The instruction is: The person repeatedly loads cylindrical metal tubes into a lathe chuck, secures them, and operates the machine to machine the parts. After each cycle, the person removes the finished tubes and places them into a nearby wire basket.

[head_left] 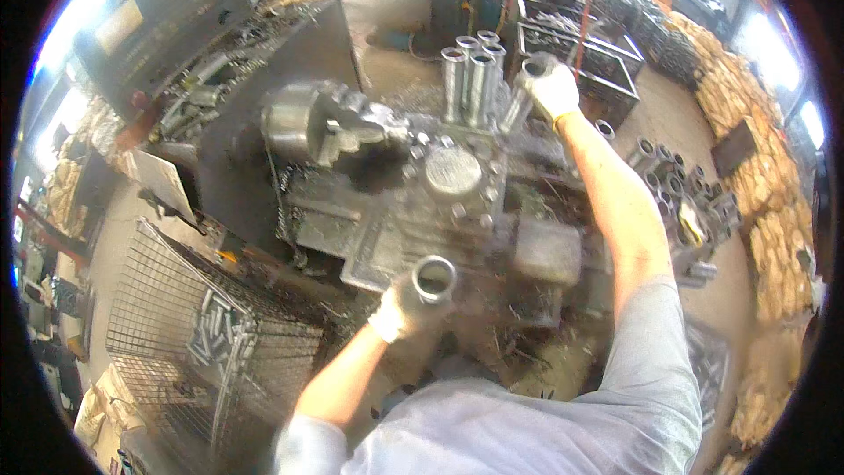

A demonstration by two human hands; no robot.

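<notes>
Gloves are worn on both hands. By the left hand (pixel 400 306), 1 metal tube (pixel 447 292) is gripped at the near side of the machine (pixel 536 251), its open end turned upward; the fingers are closed around its wall, though their exact placement is blurred. By the right hand (pixel 554 92), a second tube (pixel 514 112) is grasped near its upper end at the far side; it is tilted, with its lower end by the machine top. Just left of it, 5 upright tubes (pixel 475 90) are grouped closely. A chuck (pixel 294 123) is mounted at left, and a round boss (pixel 453 170) ringed with bolts is seen at centre. At near left, small metal pieces (pixel 211 330) are contained in a wire basket (pixel 145 290). More tubes (pixel 665 161) are clustered at right, with tan sacks (pixel 747 105) stacked beyond them.
</notes>
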